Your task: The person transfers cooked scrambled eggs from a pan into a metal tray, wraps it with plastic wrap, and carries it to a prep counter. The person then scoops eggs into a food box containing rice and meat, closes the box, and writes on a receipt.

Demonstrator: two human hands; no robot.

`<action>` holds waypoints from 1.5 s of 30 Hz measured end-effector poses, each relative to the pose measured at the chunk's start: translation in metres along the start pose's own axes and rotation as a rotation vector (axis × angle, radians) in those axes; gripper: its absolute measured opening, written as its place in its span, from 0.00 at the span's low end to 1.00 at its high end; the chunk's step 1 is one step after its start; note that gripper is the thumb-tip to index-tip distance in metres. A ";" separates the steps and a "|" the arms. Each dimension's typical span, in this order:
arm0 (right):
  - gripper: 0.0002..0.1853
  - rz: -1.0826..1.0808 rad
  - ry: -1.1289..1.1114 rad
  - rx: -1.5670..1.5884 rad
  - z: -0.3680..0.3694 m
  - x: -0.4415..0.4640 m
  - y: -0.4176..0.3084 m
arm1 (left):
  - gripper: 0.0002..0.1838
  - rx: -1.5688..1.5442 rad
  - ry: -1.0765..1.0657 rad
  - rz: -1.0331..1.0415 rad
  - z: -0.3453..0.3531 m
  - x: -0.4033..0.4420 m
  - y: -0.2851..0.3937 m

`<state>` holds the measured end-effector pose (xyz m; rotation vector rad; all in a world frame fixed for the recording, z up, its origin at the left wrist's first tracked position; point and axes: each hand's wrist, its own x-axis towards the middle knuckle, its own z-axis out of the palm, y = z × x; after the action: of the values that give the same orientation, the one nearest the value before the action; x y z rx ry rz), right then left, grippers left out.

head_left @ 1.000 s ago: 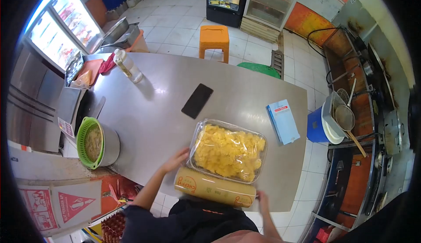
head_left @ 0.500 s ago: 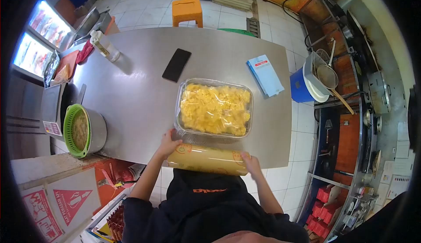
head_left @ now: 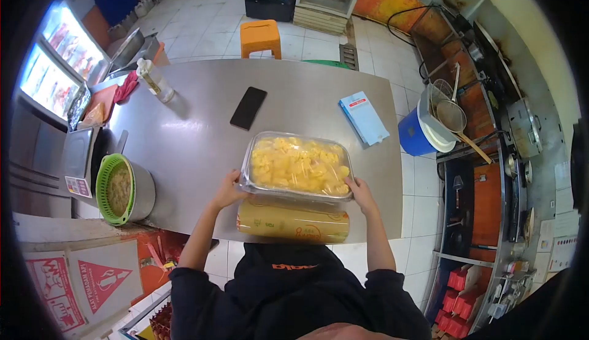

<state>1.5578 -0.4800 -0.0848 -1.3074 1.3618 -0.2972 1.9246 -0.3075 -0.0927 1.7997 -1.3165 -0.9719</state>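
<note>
Clear plastic tray [head_left: 294,194] of yellow chunks [head_left: 297,165] lies crosswise beyond yellowish plastic-film roll [head_left: 293,222]; left hand [head_left: 229,191] and right hand [head_left: 362,195], equally near, grip its opposite ends.

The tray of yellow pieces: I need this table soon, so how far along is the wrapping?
Clear film already covers the top of the yellow pieces. The left hand and right hand hold the tray by its near corners. Perhaps sealing the underside is left; that side is hidden, and I cannot tell if the film is free of the roll.
</note>
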 end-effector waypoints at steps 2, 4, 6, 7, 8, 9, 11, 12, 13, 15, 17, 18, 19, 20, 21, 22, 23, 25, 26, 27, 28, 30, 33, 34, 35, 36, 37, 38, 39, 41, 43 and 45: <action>0.23 -0.009 -0.028 -0.026 -0.004 -0.024 -0.007 | 0.26 0.024 -0.027 -0.028 -0.008 -0.026 0.013; 0.21 0.001 -0.036 -0.025 -0.002 -0.060 -0.005 | 0.22 0.022 -0.070 -0.052 -0.016 -0.061 0.038; 0.20 -0.018 -0.051 0.041 0.002 -0.092 0.007 | 0.21 -0.007 -0.095 -0.059 -0.031 -0.086 0.063; 0.20 -0.045 -0.062 0.107 0.003 -0.105 0.012 | 0.19 0.080 -0.265 -0.059 -0.041 -0.095 0.066; 0.20 -0.036 -0.070 0.104 0.003 -0.114 0.016 | 0.18 0.166 -0.433 -0.059 -0.049 -0.104 0.072; 0.19 -0.041 -0.105 0.058 0.003 -0.123 0.021 | 0.18 0.160 -0.433 -0.071 -0.058 -0.103 0.082; 0.19 -0.081 -0.115 0.021 0.007 -0.139 0.017 | 0.18 0.407 -0.779 -0.233 -0.082 -0.071 0.102; 0.19 -0.082 -0.116 0.020 0.006 -0.141 0.019 | 0.18 0.532 -0.577 -0.083 -0.074 -0.050 0.103; 0.20 -0.087 -0.121 -0.033 0.005 -0.140 0.020 | 0.19 0.650 -0.368 0.069 -0.057 -0.022 0.107; 0.20 -0.099 -0.120 -0.085 0.006 -0.147 0.024 | 0.17 0.479 -0.143 0.319 -0.007 0.036 0.117; 0.19 -0.147 -0.098 -0.051 0.007 -0.149 0.023 | 0.18 0.357 -0.385 0.243 0.052 0.059 0.113; 0.19 -0.160 -0.090 -0.052 0.003 -0.147 0.033 | 0.18 0.363 -0.377 0.256 0.059 0.059 0.123; 0.18 -0.174 -0.102 -0.084 0.001 -0.145 0.046 | 0.18 0.388 -0.364 0.227 0.064 0.057 0.130; 0.18 -0.182 -0.117 -0.112 0.001 -0.144 0.060 | 0.19 0.415 -0.356 0.192 0.066 0.051 0.134; 0.18 -0.265 -0.133 -0.028 0.002 -0.143 0.062 | 0.19 0.423 -0.357 0.189 0.067 0.045 0.135; 0.18 -0.267 -0.140 -0.021 0.000 -0.138 0.063 | 0.18 0.424 -0.283 0.233 0.066 0.038 0.137; 0.20 -0.091 -0.102 0.111 -0.007 -0.130 0.068 | 0.18 0.424 -0.209 0.274 0.063 0.030 0.138; 0.23 0.026 -0.079 0.102 -0.003 -0.108 0.083 | 0.17 0.415 -0.184 0.285 0.056 0.015 0.147; 0.23 0.026 -0.092 0.091 0.001 -0.101 0.095 | 0.17 0.400 -0.163 0.297 0.056 0.008 0.149; 0.23 -0.048 -0.166 0.107 0.013 -0.098 0.095 | 0.17 0.396 -0.158 0.280 0.059 0.002 0.146; 0.22 -0.123 -0.238 0.131 0.025 -0.096 0.089 | 0.16 0.410 -0.109 0.298 0.060 -0.002 0.144; 0.22 0.012 -0.257 0.359 0.035 -0.090 0.065 | 0.15 0.432 -0.056 0.315 0.059 -0.009 0.146; 0.22 0.257 -0.278 0.763 0.041 -0.042 0.052 | 0.13 0.422 -0.026 0.316 0.054 -0.020 0.156; 0.22 0.283 -0.317 0.800 0.044 -0.013 0.061 | 0.12 0.441 -0.024 0.309 0.055 -0.022 0.157; 0.22 0.286 -0.355 0.804 0.048 0.019 0.074 | 0.11 0.462 -0.027 0.303 0.055 -0.026 0.157; 0.22 0.270 -0.379 0.794 0.046 0.042 0.079 | 0.11 0.464 -0.027 0.303 0.057 -0.027 0.155; 0.22 0.243 -0.385 0.771 0.040 0.051 0.077 | 0.11 0.466 0.016 0.323 0.060 -0.028 0.152; 0.22 0.213 -0.387 0.734 0.035 0.058 0.076 | 0.10 0.465 0.061 0.342 0.063 -0.030 0.149; 0.22 0.159 -0.356 0.689 0.031 0.040 0.057 | 0.10 0.463 0.063 0.339 0.065 -0.031 0.148; 0.21 0.002 -0.261 0.550 0.025 0.004 0.016 | 0.10 0.500 0.036 0.276 0.067 -0.029 0.147; 0.20 -0.120 -0.221 0.404 0.031 0.002 0.015 | 0.10 0.500 0.038 0.281 0.073 -0.025 0.141; 0.19 -0.227 -0.163 0.274 0.039 0.007 0.020 | 0.10 0.502 0.013 0.294 0.078 -0.021 0.133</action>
<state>1.5816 -0.4594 -0.1161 -1.2273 0.9983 -0.5033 1.7928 -0.3273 -0.0117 1.8812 -1.8746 -0.4943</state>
